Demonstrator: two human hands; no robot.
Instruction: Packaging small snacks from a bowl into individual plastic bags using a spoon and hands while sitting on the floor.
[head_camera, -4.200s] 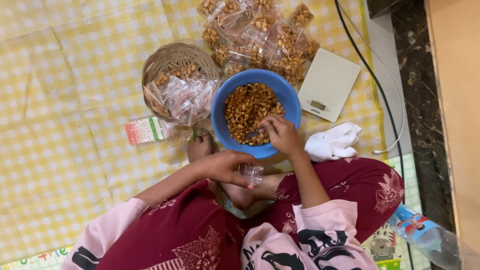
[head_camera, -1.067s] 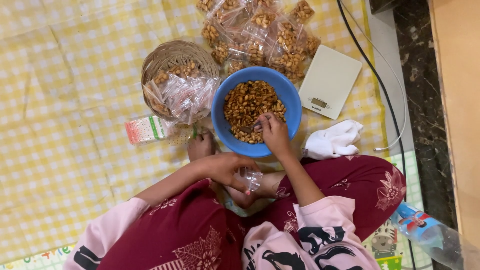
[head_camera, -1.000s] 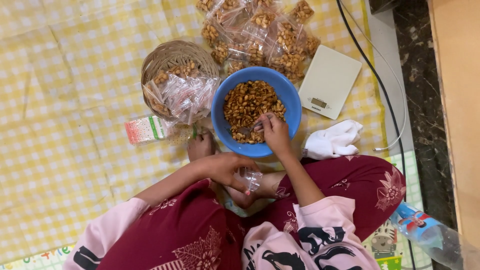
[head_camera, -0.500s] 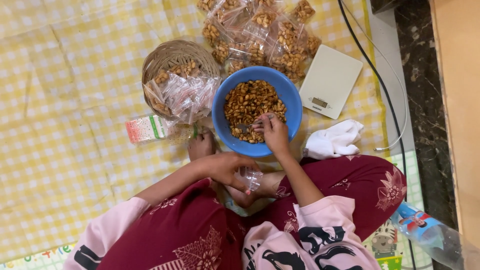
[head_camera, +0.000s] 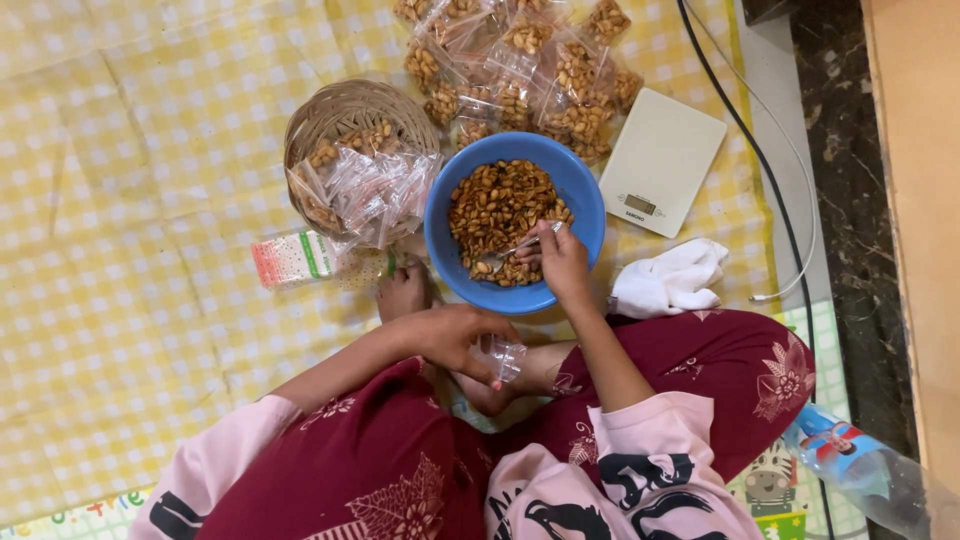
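A blue bowl (head_camera: 440, 245) full of brown nuts (head_camera: 495, 200) sits on the yellow checked cloth in front of my crossed legs. My right hand (head_camera: 560, 262) is over the bowl's near side and grips a small metal spoon (head_camera: 520, 243) that dips into the nuts. My left hand (head_camera: 455, 335) rests low by my lap and holds a small clear plastic bag (head_camera: 507, 357), just short of the bowl's near rim.
A woven basket (head_camera: 340, 110) holds filled clear bags. More filled bags (head_camera: 530, 70) lie behind the bowl. A white kitchen scale (head_camera: 660, 160), a white cloth (head_camera: 670, 280), a black cable (head_camera: 760, 170), a pack of empty bags (head_camera: 295, 258) and a plastic bottle (head_camera: 860, 475) lie around.
My right hand has shifted a little inside the bowl with the spoon, working through the nuts. My left hand stays by my lap with the small bag.
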